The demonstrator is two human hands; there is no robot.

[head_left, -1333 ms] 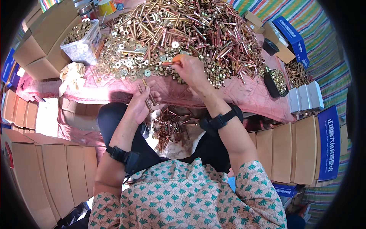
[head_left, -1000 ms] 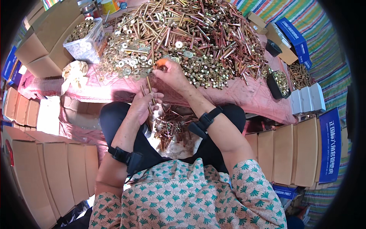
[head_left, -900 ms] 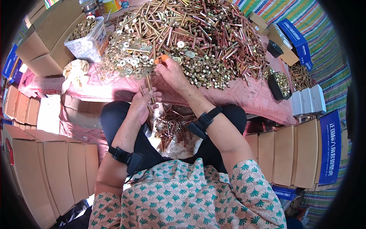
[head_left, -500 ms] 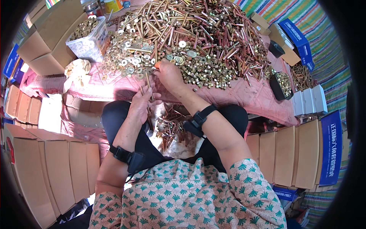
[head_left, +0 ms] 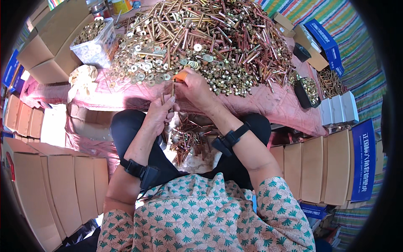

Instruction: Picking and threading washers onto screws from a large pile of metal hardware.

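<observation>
My left hand (head_left: 160, 113) is closed around slim gold-coloured anchor bolts, at least two, held upright over my lap. The tallest anchor bolt (head_left: 172, 91) reaches up to the fingertips of my right hand (head_left: 195, 90). That hand is pinched at the bolt's upper end, with an orange cover (head_left: 181, 76) on a finger; any small part between its fingers is hidden. Just beyond both hands lie loose flat washers (head_left: 145, 67), and to the right of them a heap of small nuts (head_left: 231, 75).
A big pile of bolts (head_left: 197, 23) covers the pink-clothed table (head_left: 268, 105). A clear tub (head_left: 97, 46) of washers stands left, a black tray (head_left: 308, 93) of nuts right. More bolts (head_left: 189, 143) lie below, between my knees. Cardboard boxes (head_left: 63, 176) line both sides.
My right hand has come back from the edge of the washers, nearer to me and slightly right, to the top of the bolt. My left hand still grips the bolts.
</observation>
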